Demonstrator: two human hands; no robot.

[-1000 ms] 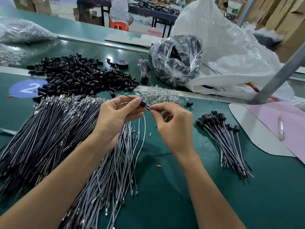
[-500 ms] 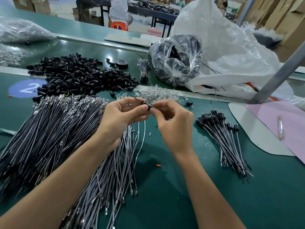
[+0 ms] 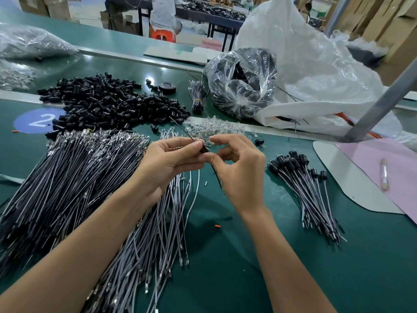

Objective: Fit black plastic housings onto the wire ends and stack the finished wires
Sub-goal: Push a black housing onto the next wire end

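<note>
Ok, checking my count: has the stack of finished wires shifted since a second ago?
No. The stack of finished wires sits unchanged, its housing ends just left of the white board.

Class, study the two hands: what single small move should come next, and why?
Probably slide the black housing home along the wire: the left hand pinches the housing, the right hand pinches the wire beside it, wire sticks out both sides, and this piece is not yet on the finished stack at right.

White numeral "2" on a blue round sticker (image 3: pixel 27 125), sticker flat on the green table (image 3: pixel 225 267), just left of the pile of black housings (image 3: pixel 108 102), its right edge under them
</note>
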